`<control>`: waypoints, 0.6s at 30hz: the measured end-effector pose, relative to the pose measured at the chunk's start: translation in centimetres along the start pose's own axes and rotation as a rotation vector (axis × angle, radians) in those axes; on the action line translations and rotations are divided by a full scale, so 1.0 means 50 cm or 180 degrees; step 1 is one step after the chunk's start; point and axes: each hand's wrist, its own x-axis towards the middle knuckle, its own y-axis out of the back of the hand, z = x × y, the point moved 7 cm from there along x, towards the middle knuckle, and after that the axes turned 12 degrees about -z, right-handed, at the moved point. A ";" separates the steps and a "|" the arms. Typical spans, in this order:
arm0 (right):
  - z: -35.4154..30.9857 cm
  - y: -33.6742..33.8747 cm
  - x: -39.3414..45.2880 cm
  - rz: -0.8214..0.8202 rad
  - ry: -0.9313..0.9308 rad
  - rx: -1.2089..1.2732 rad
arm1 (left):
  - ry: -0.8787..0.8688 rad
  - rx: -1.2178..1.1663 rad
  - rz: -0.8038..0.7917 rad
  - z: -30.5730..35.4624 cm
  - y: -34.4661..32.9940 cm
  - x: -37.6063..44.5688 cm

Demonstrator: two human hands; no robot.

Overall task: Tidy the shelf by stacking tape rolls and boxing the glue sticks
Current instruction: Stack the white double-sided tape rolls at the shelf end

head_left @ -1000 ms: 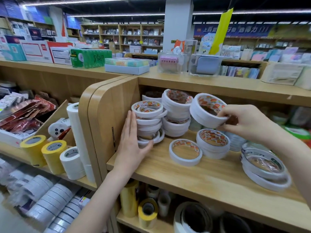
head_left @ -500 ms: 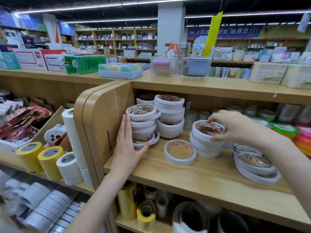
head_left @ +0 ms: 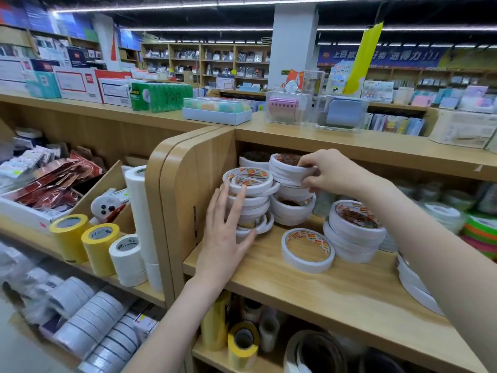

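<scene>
White double-sided tape rolls stand in piles on a wooden shelf [head_left: 336, 289]. My left hand [head_left: 226, 232] lies flat with straight fingers against the side of the left pile [head_left: 250, 200], near the shelf's side panel. My right hand [head_left: 325, 170] grips the top roll [head_left: 285, 164] of the middle pile [head_left: 291, 205], fingers curled over its rim. A two-roll stack [head_left: 352, 230] stands to the right, and a single roll [head_left: 308, 250] lies flat in front. No glue sticks are in view.
More white rolls [head_left: 414, 286] lie at the shelf's right edge, coloured tapes [head_left: 481, 232] behind them. Yellow rolls [head_left: 70, 238] and white rolls [head_left: 127, 254] fill the left shelf. Boxes [head_left: 161, 96] sit on the top board, and further rolls on the shelf below.
My right hand set its roll on the right stack, then moved left and up to the top of the middle pile. My left hand stayed against the left pile.
</scene>
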 end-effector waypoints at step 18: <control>0.125 -0.028 -0.221 -0.0337 -0.0651 -0.0227 | 0.0049 0.0017 -0.0092 -0.005 -0.012 0.005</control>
